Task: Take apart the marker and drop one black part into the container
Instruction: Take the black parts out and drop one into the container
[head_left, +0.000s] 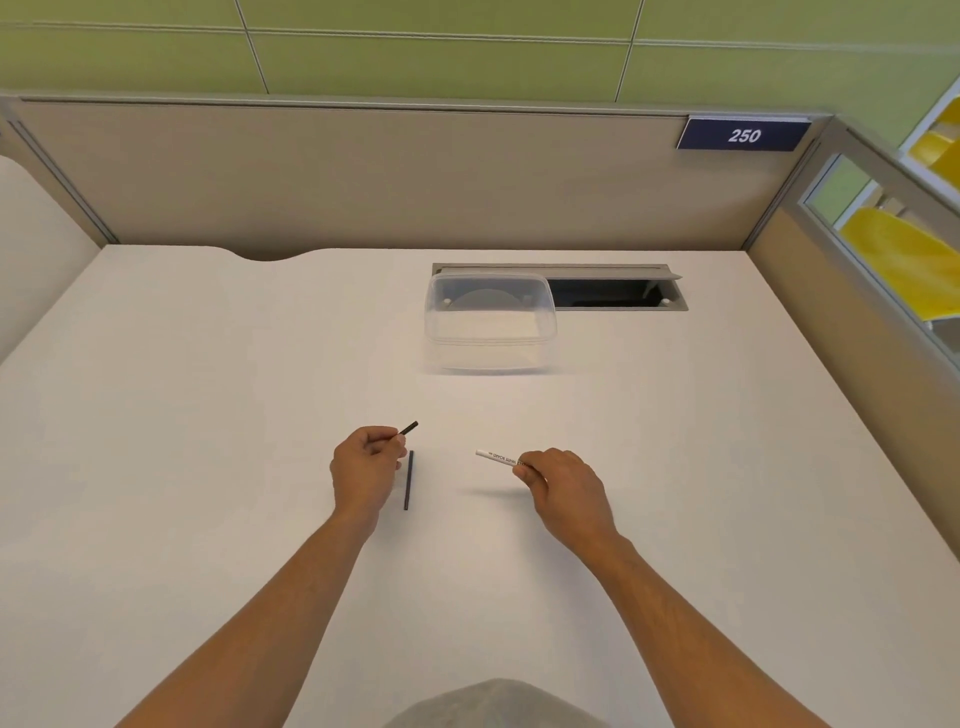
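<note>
The left hand (366, 460) is curled into a loose fist above the smooth, matte white table (208, 415), pinching a short black part (409, 428) between thumb and fingertips; the part is thin, round-ended and angled up to the right, its far end poking clear of the hand. Just beside that hand, flat on the table, lies a black rod (409, 480), slim, straight and dull, running almost straight toward and away from the person.

The right hand (558, 483) is closed on the marker barrel (498, 459), a white plastic tube with dark printed lettering, held a little above the table and pointing left toward the other hand, with a soft shadow beneath it. The two hands are apart, neither touching the other's piece.

Farther back stands the container (491, 325), a clear plastic box with rounded corners and glossy, see-through walls. It sits well apart from both hands, its rear edge over a grey metal cable slot (623, 293) let into the table.
</note>
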